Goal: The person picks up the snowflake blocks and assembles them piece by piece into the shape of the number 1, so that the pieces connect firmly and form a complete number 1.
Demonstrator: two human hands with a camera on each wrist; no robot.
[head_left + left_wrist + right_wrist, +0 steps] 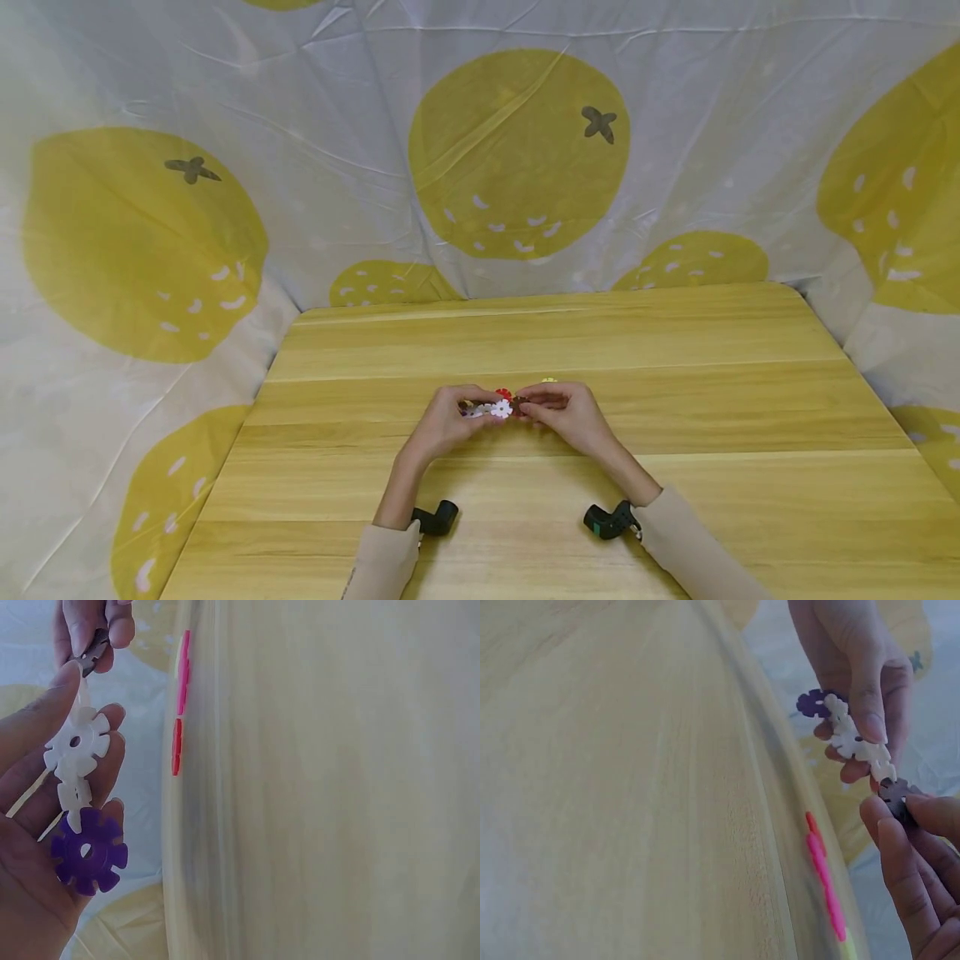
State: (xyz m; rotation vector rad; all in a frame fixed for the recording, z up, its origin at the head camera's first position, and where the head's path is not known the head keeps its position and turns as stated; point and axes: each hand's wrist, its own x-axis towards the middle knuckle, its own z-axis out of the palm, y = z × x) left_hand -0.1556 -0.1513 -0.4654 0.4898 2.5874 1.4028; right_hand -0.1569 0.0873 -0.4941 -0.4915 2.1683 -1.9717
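Observation:
My left hand point(442, 423) holds a short chain of interlocking flower-shaped plastic discs. In the left wrist view a purple disc point(106, 859) hangs at the palm end. White discs point(96, 739) slotted at angles make up the middle, under the thumb. At the far end of the chain, my right hand point(576, 418) pinches a dark brown disc point(892, 796) between thumb and fingers, right at the edge of the last white disc. Fingers partly cover the chain in every view.
Pink point(184, 675) and red point(177, 747) discs lie on the wooden table point(480, 492) beyond the hands, with a yellow disc point(550, 380) near them. Black wrist cameras point(441, 517) jut inward from both wrists. A lemon-print cloth point(322, 125) hangs behind the table.

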